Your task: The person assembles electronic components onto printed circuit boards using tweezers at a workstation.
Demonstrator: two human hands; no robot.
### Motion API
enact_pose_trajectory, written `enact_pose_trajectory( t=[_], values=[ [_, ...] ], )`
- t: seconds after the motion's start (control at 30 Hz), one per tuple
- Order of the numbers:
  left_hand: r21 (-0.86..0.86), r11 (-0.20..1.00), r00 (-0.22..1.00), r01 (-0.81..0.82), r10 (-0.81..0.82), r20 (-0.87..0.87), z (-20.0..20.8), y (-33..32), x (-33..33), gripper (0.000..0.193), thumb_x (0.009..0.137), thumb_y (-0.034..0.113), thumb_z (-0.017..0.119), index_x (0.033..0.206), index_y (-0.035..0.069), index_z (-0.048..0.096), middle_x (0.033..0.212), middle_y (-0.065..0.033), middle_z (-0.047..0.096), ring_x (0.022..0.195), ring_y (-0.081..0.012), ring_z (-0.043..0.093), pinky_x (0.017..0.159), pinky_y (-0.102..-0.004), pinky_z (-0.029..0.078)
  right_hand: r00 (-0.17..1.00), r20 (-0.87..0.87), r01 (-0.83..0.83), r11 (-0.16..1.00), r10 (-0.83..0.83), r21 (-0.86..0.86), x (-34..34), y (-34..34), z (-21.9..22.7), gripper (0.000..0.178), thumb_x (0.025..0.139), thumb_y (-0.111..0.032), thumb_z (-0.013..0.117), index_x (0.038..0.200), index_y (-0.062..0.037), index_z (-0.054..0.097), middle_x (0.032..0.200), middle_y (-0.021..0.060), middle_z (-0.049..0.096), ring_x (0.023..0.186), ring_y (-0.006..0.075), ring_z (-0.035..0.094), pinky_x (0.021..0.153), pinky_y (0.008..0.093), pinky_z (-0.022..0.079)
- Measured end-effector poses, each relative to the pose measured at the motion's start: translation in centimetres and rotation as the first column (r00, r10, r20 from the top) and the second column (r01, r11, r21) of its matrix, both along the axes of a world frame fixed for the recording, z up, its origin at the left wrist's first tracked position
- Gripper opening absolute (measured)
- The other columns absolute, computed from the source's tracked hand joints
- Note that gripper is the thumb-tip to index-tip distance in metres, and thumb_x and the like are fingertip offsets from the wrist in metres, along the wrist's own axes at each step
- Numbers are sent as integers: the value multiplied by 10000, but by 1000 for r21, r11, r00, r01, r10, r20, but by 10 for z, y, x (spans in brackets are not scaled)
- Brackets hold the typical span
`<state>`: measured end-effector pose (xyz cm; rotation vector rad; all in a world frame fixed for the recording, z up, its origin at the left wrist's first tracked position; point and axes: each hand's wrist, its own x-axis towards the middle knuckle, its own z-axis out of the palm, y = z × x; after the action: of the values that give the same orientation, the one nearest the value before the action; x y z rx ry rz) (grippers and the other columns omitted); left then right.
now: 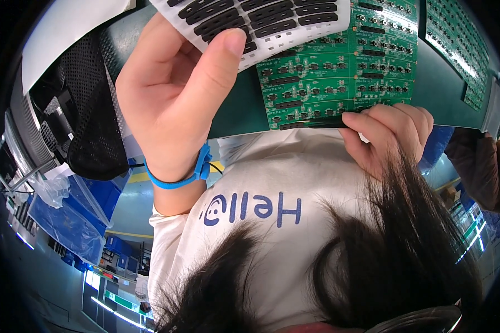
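Evidently, the left hand (175, 94) clamps the white sheet (343, 16) of black strips (275, 28), apparently to hold it raised. The right hand (393, 133) seemingly steadies the green circuit panel (311, 95) at the surface's (233, 116) near edge; its grip I cannot tell

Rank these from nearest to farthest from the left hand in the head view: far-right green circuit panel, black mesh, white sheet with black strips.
From the left hand:
1. White sheet: held, under the thumb.
2. Black mesh: just to its left.
3. Green circuit panel: far right.
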<state>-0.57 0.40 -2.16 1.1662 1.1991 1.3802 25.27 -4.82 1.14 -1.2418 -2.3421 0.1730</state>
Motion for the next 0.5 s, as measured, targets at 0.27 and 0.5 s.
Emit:
enact_pose_trajectory(
  t=[0.27, 0.5],
  values=[
    [2, 1000, 999, 28, -28, 45, 0, 1, 1, 328, 866, 14, 652, 1168, -95, 589, 1098, -160, 649, 984, -193, 615, 929, -287, 445, 1000, -2, -7, 998, 7, 62, 0, 2, -2, 246, 620, -224, 772, 861, -190, 730, 834, -58, 594, 736, 138, 536, 671, 276, 355],
    [-2, 1000, 998, 30, -29, 53, 0, 2, 2, 322, 868, 8, 645, 1165, -101, 586, 1097, -161, 647, 979, -192, 614, 922, -287, 448, 1000, -14, 7, 999, -6, 53, 2, 2, -4, 242, 623, -213, 774, 860, -193, 730, 830, -60, 596, 734, 138, 531, 672, 278, 353]
  ],
)
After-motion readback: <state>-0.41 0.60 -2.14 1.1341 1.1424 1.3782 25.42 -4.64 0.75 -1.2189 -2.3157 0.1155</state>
